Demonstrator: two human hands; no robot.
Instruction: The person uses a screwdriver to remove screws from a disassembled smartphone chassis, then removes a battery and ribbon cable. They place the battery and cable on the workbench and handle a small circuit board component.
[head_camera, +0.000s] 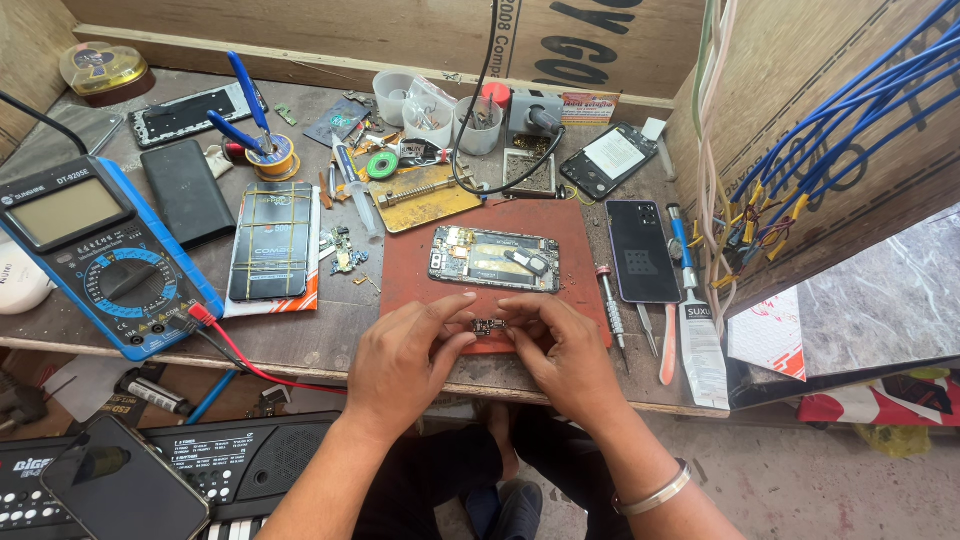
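My left hand (405, 360) and my right hand (565, 355) meet over the front edge of a red work mat (410, 265). Between their fingertips they pinch a small dark circuit part (489, 326). Just beyond it on the mat lies an opened phone (494, 258) with its insides showing. A metal bracelet (655, 492) sits on my right wrist.
A blue multimeter (95, 250) with a red lead sits at the left. Phones (640, 250), a screwdriver (610, 305), tweezers, a glue tube (700, 345), solder and small cups crowd the wooden bench. Blue wires (840, 120) hang at the right. A keyboard (200, 465) lies below the bench.
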